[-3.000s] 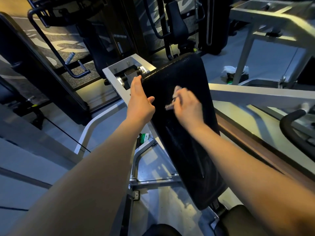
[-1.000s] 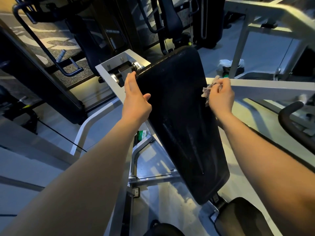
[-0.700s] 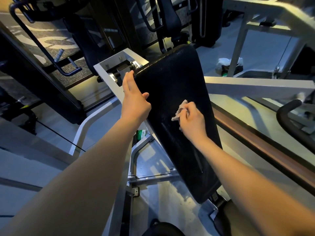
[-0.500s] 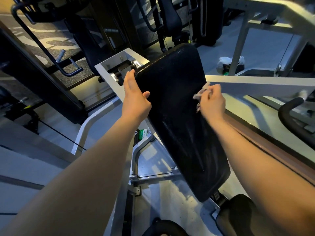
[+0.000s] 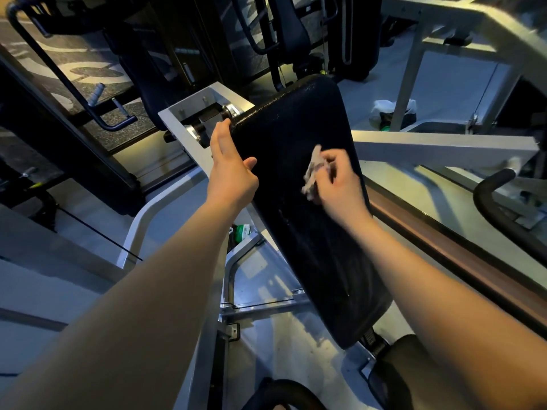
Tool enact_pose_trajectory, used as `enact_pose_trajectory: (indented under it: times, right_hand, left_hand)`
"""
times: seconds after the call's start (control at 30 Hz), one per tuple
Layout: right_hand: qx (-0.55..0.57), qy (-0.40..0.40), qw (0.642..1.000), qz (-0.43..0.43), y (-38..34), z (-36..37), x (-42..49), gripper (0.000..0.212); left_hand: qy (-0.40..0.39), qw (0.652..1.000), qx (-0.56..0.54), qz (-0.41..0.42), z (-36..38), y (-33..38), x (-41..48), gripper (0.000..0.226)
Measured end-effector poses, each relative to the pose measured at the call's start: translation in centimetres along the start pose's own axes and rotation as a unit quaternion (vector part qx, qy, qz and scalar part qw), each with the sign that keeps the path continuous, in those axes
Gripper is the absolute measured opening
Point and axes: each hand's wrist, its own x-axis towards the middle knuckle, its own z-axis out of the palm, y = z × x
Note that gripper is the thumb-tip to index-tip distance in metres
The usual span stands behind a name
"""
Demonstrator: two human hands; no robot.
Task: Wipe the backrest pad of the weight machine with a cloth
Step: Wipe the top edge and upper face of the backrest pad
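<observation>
**A:** Where is the cloth?

**B:** The cloth (image 5: 311, 176) is bunched in the person's right hand (image 5: 340, 187). The fingers curl round it, and a pale crumpled end sticks out past the fingertips. It is pressed against the face of the backrest pad (image 5: 296, 226), in the upper half and nearer the pad's right edge than its left.

**A:** And the pad itself?

**B:** It is long, black and slightly glossy. It tilts back away from the person, so its top end is far off and its bottom end is close. Faint streaks show on the lower part of its face.

**A:** What does the left hand do?

**B:** The left hand (image 5: 232, 173) lies along the pad's left edge, near the top. Its fingers are straight and held together, pointing up the edge, and the thumb spreads onto the pad's front. It clasps nothing and simply rests there. The fingertips come close to the metal pivot (image 5: 228, 109), which is set in the white frame (image 5: 177, 116) beside the pad's top corner.

**A:** What else is around?

**B:** A white beam (image 5: 444, 147) runs off to the right from behind the pad, and a curved black handle (image 5: 488, 208) stands at the far right. A small green-and-white packet (image 5: 242, 232) lies on the floor just left of the pad. A white bag (image 5: 380, 107) sits further back by a frame leg. Dark machines fill the background.
</observation>
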Motion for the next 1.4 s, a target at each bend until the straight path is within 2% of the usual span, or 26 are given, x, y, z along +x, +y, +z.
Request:
enact_pose_trajectory:
  times: [0.07,0.13,0.17,0.23,0.33,0.4,0.53,0.67,0.73,0.9,1.07,1.2,1.27,1.33,1.4]
  right_hand:
    - [0.134,-0.004,0.989,0.056,-1.5,-0.8,2.0,0.006]
    - [0.251,0.008,0.961,0.112,-2.0,-1.1,3.0,0.008]
    - [0.242,0.027,0.962,0.125,-1.9,-1.2,3.1,0.008]
    - [0.093,0.055,0.988,0.106,-0.9,-0.9,2.7,0.009]
    - [-0.075,0.099,0.991,0.051,0.9,-0.4,2.1,0.013]
    - [-0.087,0.123,0.988,0.023,0.7,-0.2,1.9,0.016]
    - [-0.075,0.108,0.991,-0.011,0.2,0.0,1.1,0.028]
    - [-0.071,0.024,0.996,-0.043,0.8,-0.1,-0.1,0.066]
    - [-0.102,-0.003,0.992,-0.075,1.3,-0.3,0.2,0.072]
    - [-0.199,0.008,0.968,-0.153,2.1,-0.9,1.7,0.05]
    - [-0.223,0.013,0.959,-0.175,2.5,-1.6,3.4,0.032]
    - [-0.151,0.129,0.976,-0.089,2.0,-1.1,3.6,0.03]
    - [-0.146,0.157,0.974,-0.075,1.5,1.0,2.3,0.028]
    - [-0.143,0.138,0.972,-0.125,1.5,3.5,-0.1,0.028]
    - [-0.162,0.068,0.966,-0.19,2.0,4.8,-2.7,0.032]
  left_hand:
    - [-0.001,1.0,0.004,-0.001,-0.1,0.0,0.0,0.098]
    - [-0.004,1.0,0.013,-0.004,-0.1,0.1,-0.1,0.098]
    - [-0.006,1.0,0.013,-0.004,-0.2,0.1,-0.1,0.098]
    - [-0.009,1.0,0.009,-0.003,-0.2,0.0,-0.1,0.097]
    - [-0.009,1.0,0.007,0.002,-0.2,-0.1,0.0,0.096]
    - [-0.006,1.0,0.005,0.005,-0.2,-0.1,0.1,0.096]
    - [-0.001,1.0,-0.001,0.012,-0.1,-0.1,-0.1,0.095]
    - [-0.002,1.0,0.001,0.01,-0.1,0.0,-0.1,0.097]
    - [0.0,1.0,0.0,0.011,-0.1,0.0,-0.1,0.096]
    - [0.0,1.0,0.005,0.011,-0.1,0.0,-0.1,0.096]
    - [0.001,1.0,0.009,0.009,-0.2,0.2,-0.3,0.093]
    - [0.004,1.0,0.006,0.009,-0.1,0.4,-0.4,0.095]
    - [0.005,1.0,0.0,0.004,0.1,0.5,-0.5,0.099]
    - [0.009,1.0,0.0,0.004,0.3,0.4,-0.3,0.102]
    - [0.012,1.0,0.008,0.007,0.3,0.2,-0.2,0.102]
